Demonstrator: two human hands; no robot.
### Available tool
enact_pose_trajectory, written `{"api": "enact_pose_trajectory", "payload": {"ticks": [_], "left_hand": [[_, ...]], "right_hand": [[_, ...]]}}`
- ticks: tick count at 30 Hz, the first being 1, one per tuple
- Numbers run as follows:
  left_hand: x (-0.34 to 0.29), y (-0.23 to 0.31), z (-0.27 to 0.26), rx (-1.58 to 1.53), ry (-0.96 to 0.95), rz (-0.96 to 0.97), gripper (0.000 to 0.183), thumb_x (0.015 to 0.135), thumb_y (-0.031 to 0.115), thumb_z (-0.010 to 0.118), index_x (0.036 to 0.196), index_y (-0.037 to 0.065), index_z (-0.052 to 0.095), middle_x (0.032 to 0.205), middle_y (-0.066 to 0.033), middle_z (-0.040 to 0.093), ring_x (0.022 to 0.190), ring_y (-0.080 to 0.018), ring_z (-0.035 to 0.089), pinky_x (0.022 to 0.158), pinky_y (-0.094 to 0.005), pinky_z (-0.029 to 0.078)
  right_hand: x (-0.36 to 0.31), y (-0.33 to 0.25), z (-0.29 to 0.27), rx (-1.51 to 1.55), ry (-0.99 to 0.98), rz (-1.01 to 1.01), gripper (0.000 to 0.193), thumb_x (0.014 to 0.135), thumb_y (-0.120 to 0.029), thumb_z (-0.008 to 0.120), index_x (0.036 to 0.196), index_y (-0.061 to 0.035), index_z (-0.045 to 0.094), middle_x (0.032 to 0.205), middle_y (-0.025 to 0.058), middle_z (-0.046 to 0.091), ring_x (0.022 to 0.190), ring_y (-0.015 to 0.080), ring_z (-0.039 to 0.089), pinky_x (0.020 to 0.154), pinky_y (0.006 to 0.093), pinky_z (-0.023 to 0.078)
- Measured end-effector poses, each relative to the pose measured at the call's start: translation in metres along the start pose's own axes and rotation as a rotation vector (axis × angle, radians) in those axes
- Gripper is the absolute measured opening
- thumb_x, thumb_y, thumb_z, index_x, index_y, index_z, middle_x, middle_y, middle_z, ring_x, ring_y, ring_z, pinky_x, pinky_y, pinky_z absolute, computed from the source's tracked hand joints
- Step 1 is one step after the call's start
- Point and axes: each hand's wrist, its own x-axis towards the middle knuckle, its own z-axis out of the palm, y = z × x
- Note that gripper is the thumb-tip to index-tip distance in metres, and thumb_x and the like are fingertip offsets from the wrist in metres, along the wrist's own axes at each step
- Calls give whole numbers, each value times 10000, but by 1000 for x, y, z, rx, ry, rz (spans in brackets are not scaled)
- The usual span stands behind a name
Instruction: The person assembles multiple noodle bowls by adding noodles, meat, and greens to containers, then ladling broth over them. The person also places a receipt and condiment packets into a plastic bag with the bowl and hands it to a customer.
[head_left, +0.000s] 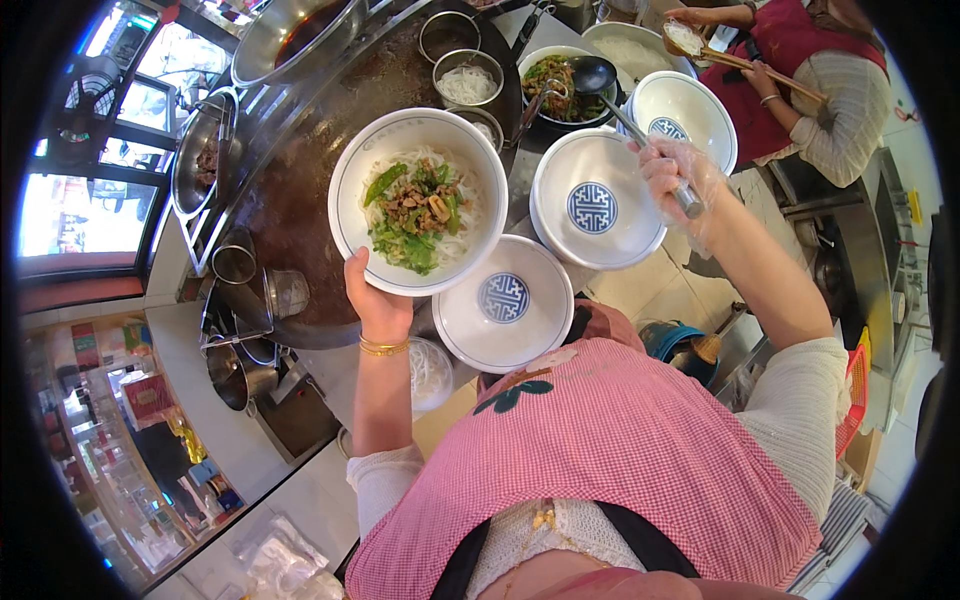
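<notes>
My left hand point(380, 305) is closed on the near rim of a white bowl point(350, 210), raised over the dark cooking surface. White noodles point(462, 240) lie in it, topped with chopped meat and green vegetables point(415, 210). In a clear plastic glove, my right hand point(680, 172) grips the metal handle of a ladle point(592, 74). The ladle's dark head is over a pot point(528, 70) of meat and green vegetable topping. Beneath my right hand stands a stack of white bowls point(560, 235) with blue patterned bottoms. Another such bowl point(460, 335) sits close to my chest.
Another patterned bowl point(715, 100) stands beyond my right hand. Strainers of noodles point(468, 82) rest on the cooker point(300, 170). A big steel basin point(255, 60) holds dark liquid at far left. At the far right, a co-worker point(830, 100) handles noodles with long wooden sticks.
</notes>
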Motion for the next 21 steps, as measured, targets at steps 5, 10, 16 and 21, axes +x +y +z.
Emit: {"api": "enact_pose_trajectory", "payload": {"ticks": [5,10,16,21], "left_hand": [[0,1,1,-2,-6,-25,570,911,299,558,1399,23,459,1370,-128,557,1251,-279,545,1050,-421,439],[4,-1,1,4,-31,-69,599,917,331,551,1436,58,432,1410,-119,530,1278,-298,532,1051,-460,454],[14,-7,8,-47,-95,-140,584,922,331,580,1436,90,442,1418,-110,526,1301,-297,518,1057,-491,458],[28,-12,16,-122,-124,-154,565,944,335,588,1424,74,445,1417,-120,524,1285,-292,530,1058,-486,457]], "right_hand": [[-11,10,-2,-4,-73,-20,163,1018,-157,447,1078,-25,519,661,-50,464,442,37,402,354,189,362],[-42,25,2,-30,-98,-157,202,1043,-174,441,1163,-27,510,726,-29,486,489,39,426,361,192,363],[-103,56,3,-414,-24,-429,331,1035,-265,484,1272,-35,500,761,-30,477,480,44,403,380,193,335],[-153,80,4,-743,-122,-556,552,1017,-387,537,1413,-16,441,653,-38,430,388,48,347,339,218,290]]}}
